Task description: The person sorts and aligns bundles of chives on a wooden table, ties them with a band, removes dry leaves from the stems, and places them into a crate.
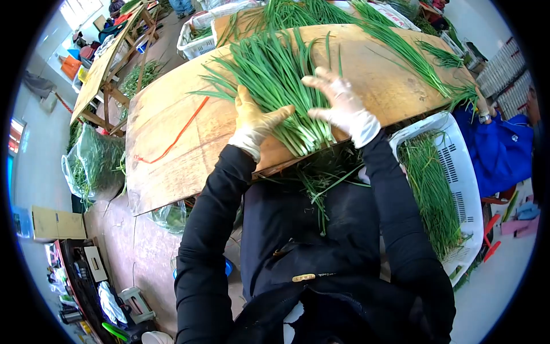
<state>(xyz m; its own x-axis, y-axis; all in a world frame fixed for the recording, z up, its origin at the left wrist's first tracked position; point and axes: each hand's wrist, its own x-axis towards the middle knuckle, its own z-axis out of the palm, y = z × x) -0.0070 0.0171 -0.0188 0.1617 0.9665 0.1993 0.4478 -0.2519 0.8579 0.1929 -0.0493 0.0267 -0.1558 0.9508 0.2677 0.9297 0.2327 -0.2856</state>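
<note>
Right, greens (278,71) lie on the wooden table (166,178), stem ends at the near edge. Left hand (253,117), gloved, fingers spread, thumb over the stems; right hand (339,106) spread open opposite, contact unclear. Hands apart, greens between. Red string (179,133) left, white basket (468,198) right.

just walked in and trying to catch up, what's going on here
A person in gloves is handling a bunch of long green leaves on a wooden table. Their left hand is against one side of it, thumb across the stalks; their right hand is spread open at the other side. The pale stalk ends point toward the person. A red strip lies on the table, and a white basket holding more greens stands to the person's right.
</note>
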